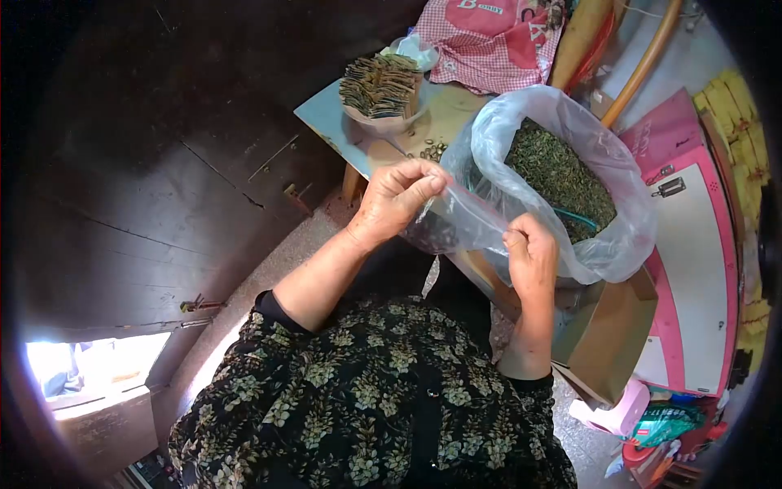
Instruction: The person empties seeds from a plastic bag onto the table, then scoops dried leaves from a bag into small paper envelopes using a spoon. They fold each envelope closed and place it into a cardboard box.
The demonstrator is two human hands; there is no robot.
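Grip of the left hand [399, 200] is clamped, thumb against fingers, on the left end of a clear plastic piece [476, 224]; small brown pellets [434, 150] are seen beyond it on the desk [452, 114]. Its right end is pinched by the right hand [533, 253]. Farther right, dried green leaves [562, 175] are held in a large clear bag [629, 236], with an open cardboard box [612, 326] placed nearer.

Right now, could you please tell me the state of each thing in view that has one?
Held clear plastic: stretched between both hands
Left hand: closed, pinching the plastic
Right hand: closed, gripping the plastic
Large plastic bag: open at the top
Green leafy bits: loose, heaped inside
Bowl: filled
Packets: packed close together
Cardboard box: open
Red checked bag: rumpled
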